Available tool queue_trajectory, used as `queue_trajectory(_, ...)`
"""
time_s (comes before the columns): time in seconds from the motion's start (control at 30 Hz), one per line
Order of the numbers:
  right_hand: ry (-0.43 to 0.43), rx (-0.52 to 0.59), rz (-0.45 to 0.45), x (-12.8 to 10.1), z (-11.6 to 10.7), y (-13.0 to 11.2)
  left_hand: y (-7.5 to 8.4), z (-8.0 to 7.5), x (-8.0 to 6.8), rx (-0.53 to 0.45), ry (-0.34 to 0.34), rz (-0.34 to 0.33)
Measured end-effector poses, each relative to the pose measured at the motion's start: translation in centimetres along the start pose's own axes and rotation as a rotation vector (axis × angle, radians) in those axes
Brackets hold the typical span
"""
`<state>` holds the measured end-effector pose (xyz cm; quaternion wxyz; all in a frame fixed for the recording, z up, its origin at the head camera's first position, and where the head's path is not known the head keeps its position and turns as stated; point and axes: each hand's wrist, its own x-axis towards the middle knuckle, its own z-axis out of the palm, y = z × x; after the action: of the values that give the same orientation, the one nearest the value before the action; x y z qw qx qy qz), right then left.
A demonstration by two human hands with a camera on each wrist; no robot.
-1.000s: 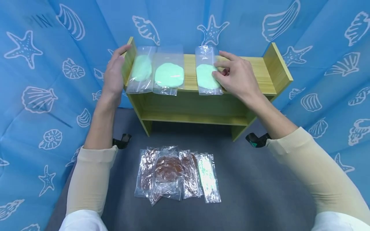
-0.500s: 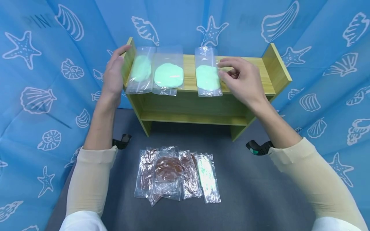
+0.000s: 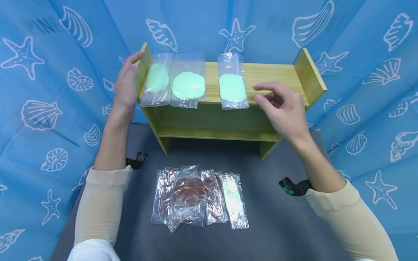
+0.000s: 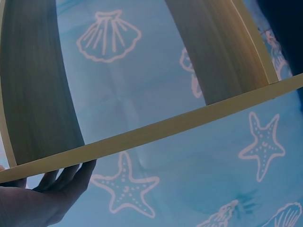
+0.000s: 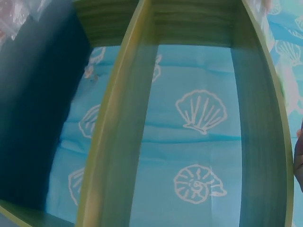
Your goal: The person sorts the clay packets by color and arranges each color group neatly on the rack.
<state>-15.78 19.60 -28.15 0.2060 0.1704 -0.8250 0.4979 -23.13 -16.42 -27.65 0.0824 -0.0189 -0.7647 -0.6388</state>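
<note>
Head view: right hand (image 3: 285,110) hangs slack, grasping nothing, just right of the third clear bag of mint-green dough (image 3: 232,87), which overhangs the light wooden shelf (image 3: 277,78) edge; a brush could tip it off. Left wrist view: left hand (image 4: 33,201) fingers (image 4: 80,172) straight against the shelf end. Right wrist view: fingers unseen.

The shelf (image 3: 277,74) is matt grained wood; the bags (image 3: 232,81) are glossy clear plastic; the table (image 3: 281,224) is matt grey cloth.
</note>
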Motion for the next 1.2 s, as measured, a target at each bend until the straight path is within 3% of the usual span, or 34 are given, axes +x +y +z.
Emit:
queue_trajectory(0.47, 0.010, 0.166, 0.025, -5.7, -0.7, 2.0, 0.2, 0.5, 0.1, -0.078, -0.022, -0.019)
queue_trajectory(0.7, -0.024, 0.193, 0.056, -8.5, -0.5, 3.1, 0.3, 0.3, 0.0, -0.127, -0.030, -0.030)
queue_trajectory(1.2, -0.070, 0.219, 0.152, -13.5, 0.8, 5.7, 0.3, 0.2, -0.1, -0.101, -0.010, -0.041)
